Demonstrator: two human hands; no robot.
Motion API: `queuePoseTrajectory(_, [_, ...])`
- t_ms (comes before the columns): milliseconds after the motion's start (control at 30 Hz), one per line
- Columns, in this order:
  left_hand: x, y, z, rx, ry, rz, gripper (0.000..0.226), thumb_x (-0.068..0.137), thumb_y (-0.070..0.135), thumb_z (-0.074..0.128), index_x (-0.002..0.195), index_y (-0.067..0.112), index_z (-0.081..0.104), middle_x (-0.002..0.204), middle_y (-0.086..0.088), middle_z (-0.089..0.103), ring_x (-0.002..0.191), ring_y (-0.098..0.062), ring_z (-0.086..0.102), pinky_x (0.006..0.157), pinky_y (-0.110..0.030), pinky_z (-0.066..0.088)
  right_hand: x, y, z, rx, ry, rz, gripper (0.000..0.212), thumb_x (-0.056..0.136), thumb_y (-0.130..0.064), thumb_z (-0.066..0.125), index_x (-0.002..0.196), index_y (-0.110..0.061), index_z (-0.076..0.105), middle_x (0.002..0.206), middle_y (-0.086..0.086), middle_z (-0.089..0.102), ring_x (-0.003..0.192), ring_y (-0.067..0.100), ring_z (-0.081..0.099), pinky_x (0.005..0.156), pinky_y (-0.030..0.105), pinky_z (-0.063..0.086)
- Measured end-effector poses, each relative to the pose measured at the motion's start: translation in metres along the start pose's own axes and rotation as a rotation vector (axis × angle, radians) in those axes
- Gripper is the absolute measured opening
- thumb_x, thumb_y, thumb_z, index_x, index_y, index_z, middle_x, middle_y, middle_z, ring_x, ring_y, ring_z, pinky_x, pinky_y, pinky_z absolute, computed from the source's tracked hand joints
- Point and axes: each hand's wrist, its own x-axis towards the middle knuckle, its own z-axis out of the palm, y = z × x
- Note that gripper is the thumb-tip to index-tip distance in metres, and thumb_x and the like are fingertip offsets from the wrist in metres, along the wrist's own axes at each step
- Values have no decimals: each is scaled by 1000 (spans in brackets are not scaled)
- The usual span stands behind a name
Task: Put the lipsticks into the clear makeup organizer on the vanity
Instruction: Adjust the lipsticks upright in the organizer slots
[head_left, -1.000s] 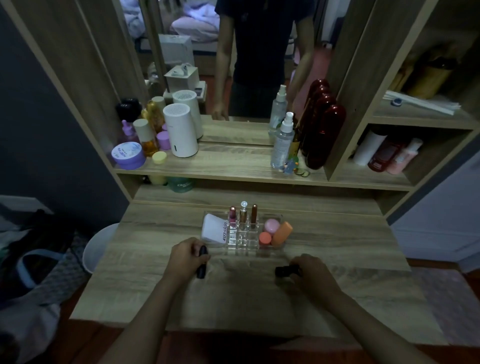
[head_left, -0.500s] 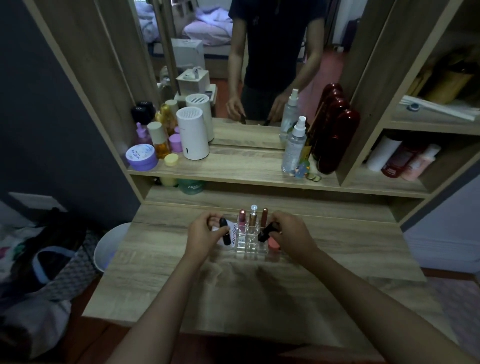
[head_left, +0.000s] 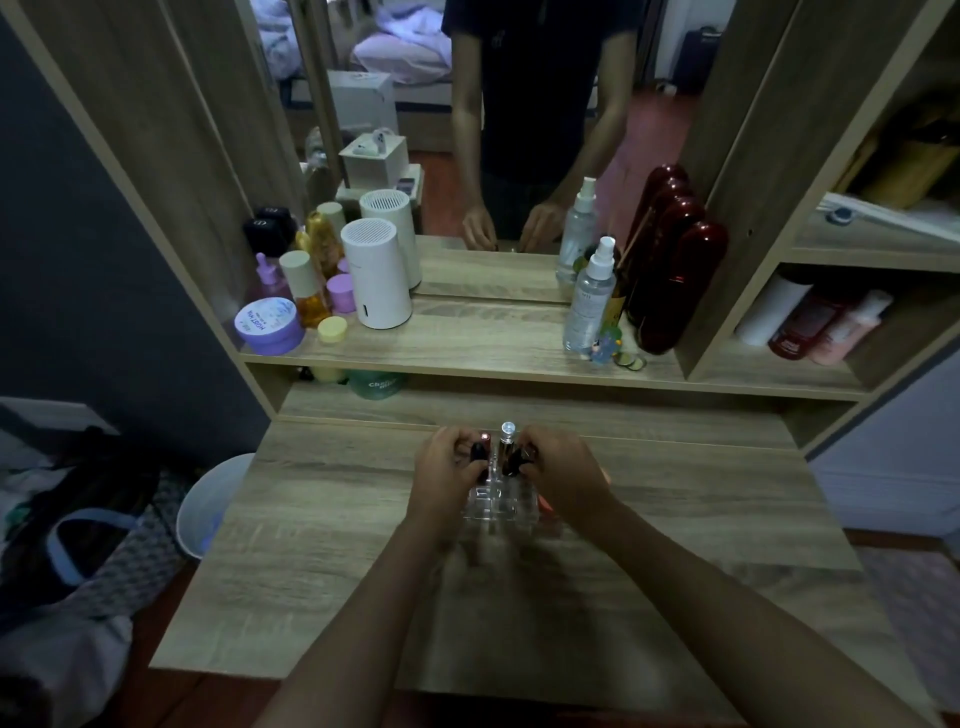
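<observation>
Each hand's fingers (head_left: 480, 466) pinch a dark lipstick (head_left: 477, 451) over the clear organizer (head_left: 501, 501).

Dim, warm-grey exposure. We get soft forearm shadows on the tabletop (head_left: 701, 499) toward 6 o'clock, small glints on the caps between our hands, wide-angle bowing at 9 and 3 o'clock, and slight softness overall.

two black lipsticks (head_left: 477, 451) (head_left: 514, 461) are held upright just above the clear organizer (head_left: 501, 501) on the bench; a pink-tipped lipstick (head_left: 485, 437) and a silver-capped one (head_left: 507, 435) stand in its back row.
</observation>
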Motion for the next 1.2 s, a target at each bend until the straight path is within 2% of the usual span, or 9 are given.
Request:
queuePoseTrajectory(133, [2,-4,5,28,-15,14,23,69,-2,73,89,6,65,95,-13,66,93,-25,57,76,-27,45,3,2,2,-3,-9,-7,21,83,-8,60,104,-11,62,105,10,70,100,28,63,87,42,51])
queuePoseTrajectory(233, [3,-7,8,32,-30,16,25,69,-1,73,91,9,66,97,-12,67,94,-24,57,79,-29,49,4,3,3,-20,-23,-19,18,86,-12,58,104,-13,62,105,9,70,100,28,64,88,45,51])
queuePoseTrajectory(333, [3,-9,10,41,-32,34,28,67,-3,73,90,10,67,94,-11,68,88,-21,61,72,-16,45,4,2,5,-42,-26,-26,17,89,-14,55,105,-14,61,105,8,70,100,27,65,89,46,51])
queuePoseTrajectory(467, [1,-9,13,71,-23,43,26,63,-3,72,85,9,65,88,-9,69,87,-28,61,82,-40,49,5,-2,11,-41,32,-90,20,86,-9,60,104,-10,65,105,11,72,98,29,67,82,35,53])
queuePoseTrajectory(567, [-1,-11,14,77,-25,19,25,65,-2,72,81,13,60,82,0,61,89,-27,57,83,-44,51,4,-5,15,-55,50,-148,18,83,-4,64,99,-9,69,97,12,74,88,28,70,71,27,47])
queuePoseTrajectory(667, [-2,-13,14,55,-40,-12,27,67,-2,71,80,17,57,82,3,56,91,-27,55,81,-48,54,4,-3,19,-44,15,-163,18,87,-4,59,101,-10,68,102,10,73,92,25,69,74,27,46])
queuePoseTrajectory(833, [-2,-19,19,38,-43,-56,26,69,0,69,84,16,56,92,-6,58,92,-23,54,82,-44,55,4,2,25,-74,-70,-137,22,92,-9,54,111,-10,66,118,7,69,106,20,65,90,27,49])
queuePoseTrajectory(967, [-3,-24,23,65,-36,-45,23,72,3,68,88,15,58,98,-11,62,87,-12,47,75,-25,46,7,-1,29,-74,-118,-114,24,94,-11,52,114,-11,66,120,9,68,109,21,64,94,30,47])
queuePoseTrajectory(1200, [-5,-22,19,63,-41,-42,24,71,3,69,84,17,54,101,-10,59,91,-18,52,80,-34,52,9,0,34,-71,-123,-33,25,92,-10,53,112,-14,67,120,6,68,109,20,63,96,34,46])
